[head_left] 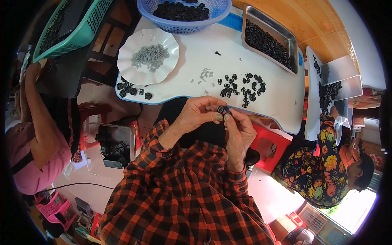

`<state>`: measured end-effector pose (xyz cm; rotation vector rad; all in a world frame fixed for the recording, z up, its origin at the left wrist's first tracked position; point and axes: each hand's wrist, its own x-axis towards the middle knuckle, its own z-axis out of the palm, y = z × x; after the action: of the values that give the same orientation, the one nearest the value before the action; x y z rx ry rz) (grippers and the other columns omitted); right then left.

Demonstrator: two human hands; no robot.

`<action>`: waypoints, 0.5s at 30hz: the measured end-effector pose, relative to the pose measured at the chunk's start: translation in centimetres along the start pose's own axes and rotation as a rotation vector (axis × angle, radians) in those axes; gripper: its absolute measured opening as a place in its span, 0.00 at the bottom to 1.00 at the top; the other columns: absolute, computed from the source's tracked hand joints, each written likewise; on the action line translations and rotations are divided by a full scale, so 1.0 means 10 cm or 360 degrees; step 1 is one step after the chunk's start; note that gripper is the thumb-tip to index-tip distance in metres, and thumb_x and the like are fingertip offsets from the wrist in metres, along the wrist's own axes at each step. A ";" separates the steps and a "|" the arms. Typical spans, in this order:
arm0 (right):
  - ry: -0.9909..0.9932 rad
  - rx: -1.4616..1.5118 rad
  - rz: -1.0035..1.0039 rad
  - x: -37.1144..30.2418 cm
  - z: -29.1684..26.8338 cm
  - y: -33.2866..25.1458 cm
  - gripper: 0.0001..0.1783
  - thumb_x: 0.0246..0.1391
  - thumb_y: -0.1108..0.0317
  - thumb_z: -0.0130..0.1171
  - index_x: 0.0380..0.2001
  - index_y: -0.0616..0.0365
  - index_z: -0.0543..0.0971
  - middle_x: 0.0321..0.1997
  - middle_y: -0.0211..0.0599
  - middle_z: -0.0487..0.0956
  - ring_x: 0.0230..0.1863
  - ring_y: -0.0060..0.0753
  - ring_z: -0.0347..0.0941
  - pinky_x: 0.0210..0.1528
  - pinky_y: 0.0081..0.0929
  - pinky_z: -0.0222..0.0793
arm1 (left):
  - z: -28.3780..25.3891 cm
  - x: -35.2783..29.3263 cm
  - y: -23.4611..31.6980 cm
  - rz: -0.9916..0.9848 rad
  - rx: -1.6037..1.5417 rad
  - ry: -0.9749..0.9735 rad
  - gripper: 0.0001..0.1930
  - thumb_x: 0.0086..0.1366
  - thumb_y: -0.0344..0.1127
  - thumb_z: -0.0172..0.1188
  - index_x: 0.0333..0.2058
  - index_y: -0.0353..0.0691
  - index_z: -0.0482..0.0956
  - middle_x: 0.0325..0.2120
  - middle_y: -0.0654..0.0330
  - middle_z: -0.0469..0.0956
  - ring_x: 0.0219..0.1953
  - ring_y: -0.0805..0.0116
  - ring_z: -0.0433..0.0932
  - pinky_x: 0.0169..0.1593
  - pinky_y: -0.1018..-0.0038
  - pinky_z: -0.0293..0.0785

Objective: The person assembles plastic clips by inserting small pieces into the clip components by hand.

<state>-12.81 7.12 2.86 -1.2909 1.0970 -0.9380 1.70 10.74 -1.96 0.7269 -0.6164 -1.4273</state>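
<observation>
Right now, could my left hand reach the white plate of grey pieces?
Probably yes: the white plate lies ahead and leftward, with nothing visible standing between it and your left hand, though that hand is occupied with a small black part.

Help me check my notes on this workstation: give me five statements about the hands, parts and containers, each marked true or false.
1. The left hand and right hand meet at a small black part. True.
2. The scalloped white plate holds black parts. False: the scalloped white plate holds small grey pieces.
3. The blue perforated basket contains black parts. True.
4. The rectangular metal tray stands left of the plate. False: the rectangular metal tray stands to its right.
5. Some grey pieces lie loose on the white table. True.
</observation>
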 end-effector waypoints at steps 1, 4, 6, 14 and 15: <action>0.0017 -0.0001 -0.0005 0.00 0.00 0.00 0.07 0.52 0.79 0.61 0.37 0.63 0.80 0.30 0.24 0.77 0.31 0.11 0.69 0.34 0.10 0.64 | 0.00 0.00 0.01 -0.0002 0.0007 0.0007 0.16 0.61 0.22 0.58 0.48 0.30 0.74 0.38 0.57 0.79 0.38 0.75 0.78 0.40 0.80 0.78; 0.0023 -0.0011 -0.0012 0.00 0.00 0.01 0.07 0.52 0.79 0.61 0.36 0.63 0.80 0.30 0.25 0.78 0.31 0.11 0.69 0.34 0.10 0.64 | -0.01 -0.01 0.01 -0.0004 0.0000 0.0012 0.16 0.61 0.22 0.58 0.48 0.29 0.73 0.38 0.57 0.79 0.38 0.74 0.79 0.40 0.80 0.78; 0.0014 -0.0019 -0.0014 0.00 0.00 0.01 0.07 0.52 0.79 0.61 0.36 0.63 0.80 0.30 0.25 0.78 0.31 0.11 0.69 0.34 0.10 0.65 | -0.01 -0.01 0.01 -0.0006 -0.0016 0.0009 0.16 0.61 0.22 0.59 0.48 0.29 0.73 0.38 0.57 0.79 0.38 0.74 0.79 0.40 0.80 0.78; -0.0025 -0.0073 0.0017 0.00 0.00 -0.04 0.07 0.52 0.79 0.60 0.36 0.63 0.80 0.30 0.25 0.78 0.31 0.11 0.70 0.34 0.10 0.65 | 0.00 0.00 -0.01 -0.0008 0.0009 0.0012 0.16 0.60 0.22 0.60 0.47 0.30 0.74 0.37 0.58 0.79 0.37 0.76 0.78 0.38 0.81 0.78; -0.0027 -0.0072 0.0017 0.00 0.00 -0.04 0.07 0.52 0.79 0.60 0.36 0.63 0.80 0.30 0.25 0.78 0.31 0.11 0.70 0.34 0.10 0.65 | 0.00 0.00 0.00 -0.0007 0.0010 0.0014 0.16 0.60 0.22 0.60 0.47 0.30 0.74 0.37 0.58 0.79 0.37 0.76 0.78 0.38 0.81 0.78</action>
<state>-12.79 7.12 3.28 -1.3264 1.1165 -0.8976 1.64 10.73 -1.96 0.7395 -0.6134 -1.4262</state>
